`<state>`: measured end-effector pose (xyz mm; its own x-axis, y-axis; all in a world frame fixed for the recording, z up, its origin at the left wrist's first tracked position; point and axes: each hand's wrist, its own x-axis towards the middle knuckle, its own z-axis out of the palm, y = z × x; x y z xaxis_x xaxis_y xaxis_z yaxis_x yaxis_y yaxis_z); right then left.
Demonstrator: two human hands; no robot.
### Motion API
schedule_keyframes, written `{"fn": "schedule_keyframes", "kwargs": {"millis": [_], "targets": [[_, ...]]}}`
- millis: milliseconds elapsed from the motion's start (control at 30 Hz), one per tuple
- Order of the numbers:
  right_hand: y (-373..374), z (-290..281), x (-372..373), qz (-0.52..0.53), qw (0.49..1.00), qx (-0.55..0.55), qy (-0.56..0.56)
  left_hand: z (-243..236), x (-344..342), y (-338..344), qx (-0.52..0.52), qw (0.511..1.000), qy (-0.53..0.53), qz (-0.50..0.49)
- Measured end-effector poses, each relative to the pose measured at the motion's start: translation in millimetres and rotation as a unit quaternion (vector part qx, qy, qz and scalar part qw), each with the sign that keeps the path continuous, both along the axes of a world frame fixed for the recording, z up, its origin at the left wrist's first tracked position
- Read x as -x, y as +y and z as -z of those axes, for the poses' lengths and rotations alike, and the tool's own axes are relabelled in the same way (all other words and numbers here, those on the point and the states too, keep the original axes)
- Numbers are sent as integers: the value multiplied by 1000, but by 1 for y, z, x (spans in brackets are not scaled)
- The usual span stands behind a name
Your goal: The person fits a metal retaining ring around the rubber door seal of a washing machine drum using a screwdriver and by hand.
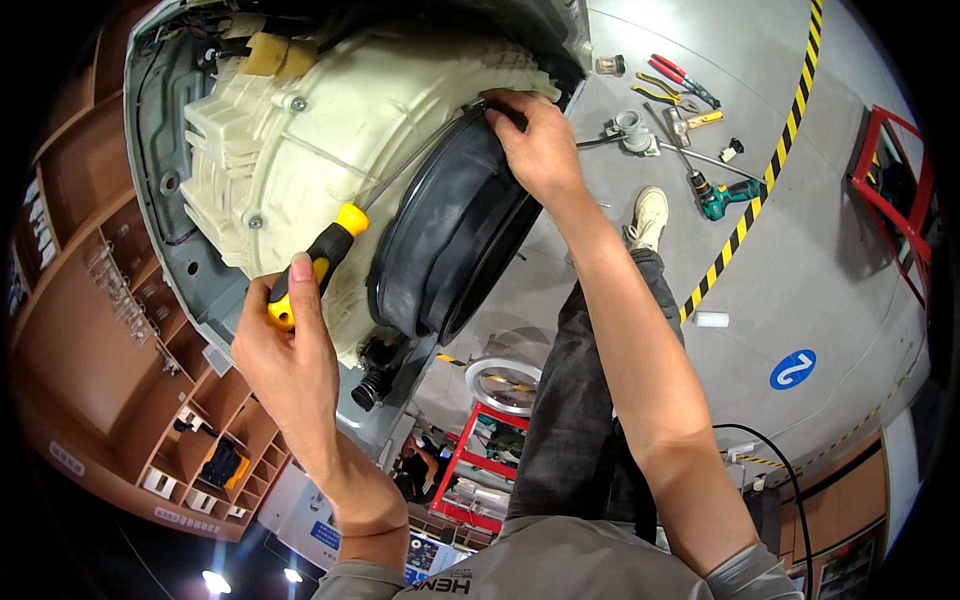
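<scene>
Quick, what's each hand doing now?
Left hand: closed, holding the screwdriver.
Right hand: at the upper edge of the black rubber seal; grip unclear.

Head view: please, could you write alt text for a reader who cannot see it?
A person's left grip holds a yellow-and-black screwdriver while the right grip touches a black ring on a cream housing; tools lie on the gray floor.

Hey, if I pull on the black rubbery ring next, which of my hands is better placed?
Probably your right hand: its fingers are at the upper edge of the black rubbery ring. Your left hand is occupied, gripping the yellow-and-black screwdriver by its handle.
</scene>
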<state>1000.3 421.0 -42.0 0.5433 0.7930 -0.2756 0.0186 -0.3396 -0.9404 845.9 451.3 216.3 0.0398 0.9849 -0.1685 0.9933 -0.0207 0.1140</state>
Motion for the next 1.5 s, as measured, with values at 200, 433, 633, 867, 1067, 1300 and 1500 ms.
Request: {"fn": "schedule_keyframes", "kwargs": {"millis": [200,433,633,867,1067,1300,1500], "targets": [[0,0,1,14,1000,-13,12,1,3,1,3,992,-125,-18],[1,-1,1,21,999,-26,29,-1,-2,0,-11,997,-79,0],[0,4,2,27,999,-42,12,-6,-5,-4,25,995,-96,31],[0,2,3,33,998,-57,-6,-7,12,0,63,989,-98,86],[0,-2,3,15,1000,-23,-4,-2,7,-5,5,980,-118,163],[-5,32,-21,118,986,46,111,4,-3,-2,4,989,-131,72],[-4,60,-29,34,988,67,138,14,5,-5,-37,969,-241,48]]}}
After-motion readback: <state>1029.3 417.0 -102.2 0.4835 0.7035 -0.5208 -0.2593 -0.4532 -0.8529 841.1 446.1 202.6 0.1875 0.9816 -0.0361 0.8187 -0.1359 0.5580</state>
